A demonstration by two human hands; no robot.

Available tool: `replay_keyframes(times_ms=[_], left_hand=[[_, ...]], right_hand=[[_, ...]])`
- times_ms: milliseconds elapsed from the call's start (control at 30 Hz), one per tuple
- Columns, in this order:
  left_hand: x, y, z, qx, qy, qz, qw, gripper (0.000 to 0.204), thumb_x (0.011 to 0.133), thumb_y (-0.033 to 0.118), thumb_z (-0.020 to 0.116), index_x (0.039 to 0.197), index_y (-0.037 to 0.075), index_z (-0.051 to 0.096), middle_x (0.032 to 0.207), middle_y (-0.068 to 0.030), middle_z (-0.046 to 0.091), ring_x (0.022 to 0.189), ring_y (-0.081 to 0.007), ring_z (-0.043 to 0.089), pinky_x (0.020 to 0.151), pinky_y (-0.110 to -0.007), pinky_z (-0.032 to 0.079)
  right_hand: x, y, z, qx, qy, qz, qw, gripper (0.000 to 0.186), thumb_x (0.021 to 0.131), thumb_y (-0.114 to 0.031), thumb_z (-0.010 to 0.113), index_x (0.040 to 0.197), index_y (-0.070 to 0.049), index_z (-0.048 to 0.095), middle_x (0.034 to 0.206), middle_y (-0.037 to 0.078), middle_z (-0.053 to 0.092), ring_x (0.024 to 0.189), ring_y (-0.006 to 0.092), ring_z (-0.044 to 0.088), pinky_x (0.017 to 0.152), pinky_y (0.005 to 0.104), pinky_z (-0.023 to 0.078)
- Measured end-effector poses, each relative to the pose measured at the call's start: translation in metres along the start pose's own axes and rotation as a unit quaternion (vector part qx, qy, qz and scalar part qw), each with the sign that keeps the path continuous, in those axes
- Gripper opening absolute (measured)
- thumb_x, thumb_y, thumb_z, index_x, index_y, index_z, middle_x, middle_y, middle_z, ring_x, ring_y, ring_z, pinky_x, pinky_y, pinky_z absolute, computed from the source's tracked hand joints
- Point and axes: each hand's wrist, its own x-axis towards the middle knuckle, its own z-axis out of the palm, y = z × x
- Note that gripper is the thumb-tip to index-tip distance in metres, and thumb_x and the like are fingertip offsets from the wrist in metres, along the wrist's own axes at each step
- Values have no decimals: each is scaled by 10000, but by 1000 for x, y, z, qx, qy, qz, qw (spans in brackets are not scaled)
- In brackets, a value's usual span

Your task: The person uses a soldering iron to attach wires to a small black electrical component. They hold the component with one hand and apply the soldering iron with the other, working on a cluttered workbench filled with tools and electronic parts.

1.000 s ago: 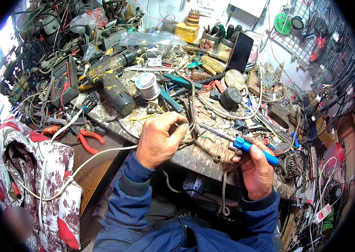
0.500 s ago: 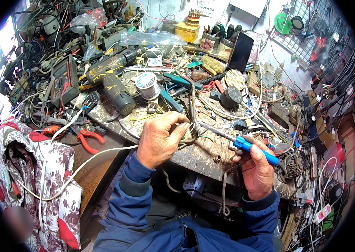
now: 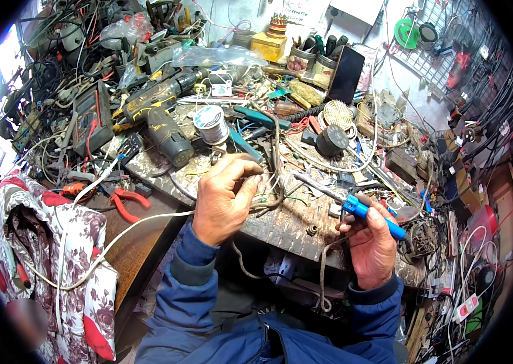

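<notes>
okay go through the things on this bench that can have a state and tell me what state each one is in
Soldering iron: gripped in the right hand, tip toward the wires.
Wires: pinched by the left hand.
Solder spool: upright, partly used.
Cordless drill: lying on its side.
Red pliers: lying, handles apart.

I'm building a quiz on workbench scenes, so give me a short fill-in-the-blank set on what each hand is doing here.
1. The right hand holds a soldering iron with a ____ handle.
2. The left hand pinches thin ____ over the bench.
3. Beyond the left hand stands a spool of solder, and left of it lies a cordless ____.

Missing words: blue; wires; drill
</notes>
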Motion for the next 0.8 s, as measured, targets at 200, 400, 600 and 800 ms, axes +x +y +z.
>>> replay_keyframes(times_ms=[200, 400, 600, 800], left_hand=[[-3, -2, 0, 40, 28, 20, 999, 137, 934, -42, 708, 1068, -24, 723, 1155, -130, 661, 930, -183, 695, 776, -294, 586], [0, 5, -2, 79, 44, 66, 994, 137, 879, -30, 744, 1013, -3, 742, 985, -151, 712, 860, -292, 714, 751, -358, 565], [0, 2, -1, 68, 34, 71, 995, 149, 887, -33, 746, 1031, 2, 759, 982, -141, 717, 868, -259, 708, 759, -343, 561], [-1, 3, -1, 59, 34, 49, 996, 122, 912, -19, 748, 1033, -12, 761, 963, -123, 718, 823, -192, 692, 720, -307, 553]], right_hand=[[0, 0, 2, -22, -25, 6, 999, 421, 1000, -141, 671, 1325, 124, 630, 1155, 241, 732, 977, 285, 742, 866, 425, 632], [0, 1, 2, -17, -51, 12, 998, 448, 999, -133, 673, 1347, 139, 603, 1186, 259, 723, 1032, 311, 745, 910, 452, 635], [0, 2, 2, -21, -56, 18, 998, 461, 1004, -146, 679, 1352, 145, 595, 1194, 258, 721, 1030, 312, 745, 910, 453, 639], [1, 0, 4, -28, -55, 27, 998, 478, 1005, -154, 688, 1356, 154, 586, 1197, 252, 722, 1027, 303, 746, 914, 448, 638]])
